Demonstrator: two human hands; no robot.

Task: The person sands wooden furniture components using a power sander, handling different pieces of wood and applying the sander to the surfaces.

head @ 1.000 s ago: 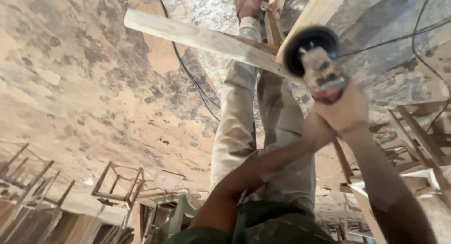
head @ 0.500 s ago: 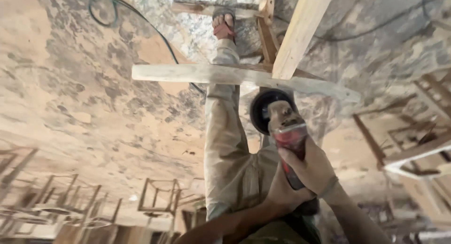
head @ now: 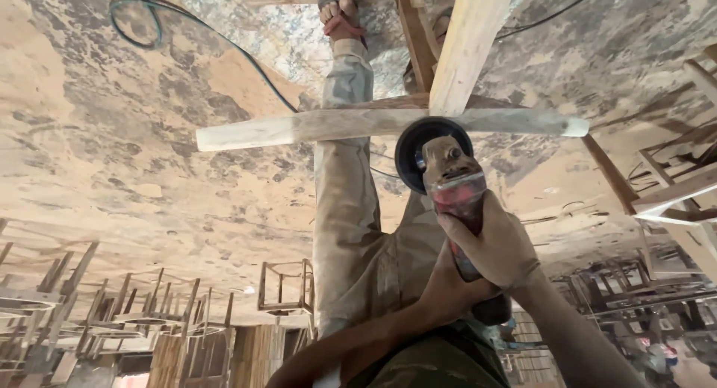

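the angle grinder (head: 452,190), red and grey with a dark round disc, sits low in the middle of the view, its disc touching the lower edge of a pale horizontal wooden bar (head: 388,124) that crosses a lighter upright plank (head: 470,44). the right hand (head: 497,246) is wrapped tight around the grinder's body, and the left hand (head: 448,287) is clamped on its rear end just beneath. compared with half a second ago, the bar lies much as it did, and the disc, then just under it, now meets its edge nearer the plank. the person's trouser leg (head: 347,216) runs to a sandalled foot (head: 340,14) on the dusty, mottled floor (head: 112,149). a dark cable (head: 194,26) loops across that floor, and wooden chair frames (head: 284,287) stand far off.
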